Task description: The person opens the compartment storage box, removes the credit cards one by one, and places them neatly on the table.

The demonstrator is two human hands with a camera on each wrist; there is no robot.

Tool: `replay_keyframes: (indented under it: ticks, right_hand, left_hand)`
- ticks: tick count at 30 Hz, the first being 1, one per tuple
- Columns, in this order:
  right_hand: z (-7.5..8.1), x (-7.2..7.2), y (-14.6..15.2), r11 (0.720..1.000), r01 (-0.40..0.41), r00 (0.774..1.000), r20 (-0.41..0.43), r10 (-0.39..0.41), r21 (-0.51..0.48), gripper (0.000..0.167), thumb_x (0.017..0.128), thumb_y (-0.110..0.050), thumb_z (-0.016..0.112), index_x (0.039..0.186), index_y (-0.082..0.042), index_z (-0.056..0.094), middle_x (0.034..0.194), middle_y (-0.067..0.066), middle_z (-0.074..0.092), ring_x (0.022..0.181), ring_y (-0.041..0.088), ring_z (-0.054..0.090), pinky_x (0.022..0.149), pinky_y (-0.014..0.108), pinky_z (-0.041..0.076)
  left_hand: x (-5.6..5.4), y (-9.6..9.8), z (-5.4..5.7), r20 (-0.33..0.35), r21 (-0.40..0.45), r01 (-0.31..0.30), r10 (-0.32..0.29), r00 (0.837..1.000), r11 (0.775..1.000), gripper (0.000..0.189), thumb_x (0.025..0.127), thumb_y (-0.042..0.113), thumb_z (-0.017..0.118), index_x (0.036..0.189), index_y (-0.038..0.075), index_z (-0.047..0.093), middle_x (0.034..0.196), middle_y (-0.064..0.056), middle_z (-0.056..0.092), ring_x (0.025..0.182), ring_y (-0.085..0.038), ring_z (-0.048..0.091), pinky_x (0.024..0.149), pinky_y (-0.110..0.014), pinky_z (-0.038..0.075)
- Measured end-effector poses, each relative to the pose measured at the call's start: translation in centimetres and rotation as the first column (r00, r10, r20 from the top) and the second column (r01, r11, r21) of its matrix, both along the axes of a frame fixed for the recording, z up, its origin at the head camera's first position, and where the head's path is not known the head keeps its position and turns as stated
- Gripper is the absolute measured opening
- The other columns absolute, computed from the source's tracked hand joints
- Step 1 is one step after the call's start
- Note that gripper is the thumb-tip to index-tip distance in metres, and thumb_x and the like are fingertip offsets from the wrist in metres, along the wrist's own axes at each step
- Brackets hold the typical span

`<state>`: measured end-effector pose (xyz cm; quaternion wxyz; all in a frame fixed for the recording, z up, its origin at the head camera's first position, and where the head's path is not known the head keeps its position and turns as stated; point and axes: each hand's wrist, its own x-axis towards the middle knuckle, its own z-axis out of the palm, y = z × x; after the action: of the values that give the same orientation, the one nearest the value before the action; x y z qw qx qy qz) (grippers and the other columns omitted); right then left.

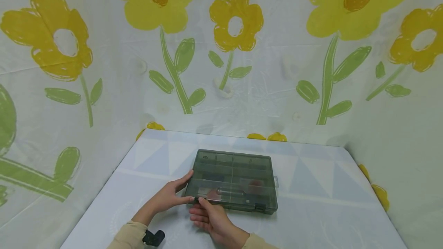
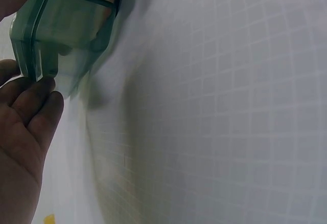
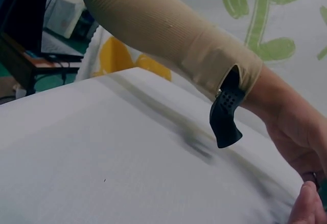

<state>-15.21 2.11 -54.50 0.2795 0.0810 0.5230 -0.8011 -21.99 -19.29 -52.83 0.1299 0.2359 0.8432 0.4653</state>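
Observation:
A dark translucent compartment box (image 1: 235,172) lies flat on the table with its lid down. Dividers and reddish round items show dimly through it. My left hand (image 1: 167,195) holds the box's front left corner, fingers along the left side and thumb at the front edge. In the left wrist view, its fingertips (image 2: 43,93) touch the greenish side wall. My right hand (image 1: 219,220) is at the front edge, its thumb on the left black latch (image 1: 197,199) and its other fingers loosely bent below. A second black latch (image 1: 260,207) sits at the front right.
The white table (image 1: 311,218) with pale blue triangles extends around the box. Flower-printed curtains (image 1: 270,87) enclose its back and sides. A black wrist mount (image 1: 154,237) is on the left forearm. Past the table edge, the right wrist view shows a dark frame (image 3: 20,45).

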Motion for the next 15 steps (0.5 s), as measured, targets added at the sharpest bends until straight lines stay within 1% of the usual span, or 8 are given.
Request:
replay_keyframes:
  ticks: [15]
  right_hand:
    - [-0.04,-0.08,-0.15,1.000,0.007,1.000,-0.012,-0.007,0.011,0.054,0.102,-0.041,0.061,0.124,0.008,0.065,0.104,0.009,0.076,0.088,0.014,0.074,0.080,0.027,0.064]
  left_hand:
    - [0.01,0.02,0.08,0.018,0.014,0.002,-0.003,1.000,1.000,0.090,0.093,0.032,0.077,0.162,0.007,0.024,0.166,-0.018,0.021,0.147,-0.041,0.033,0.118,-0.057,0.034]
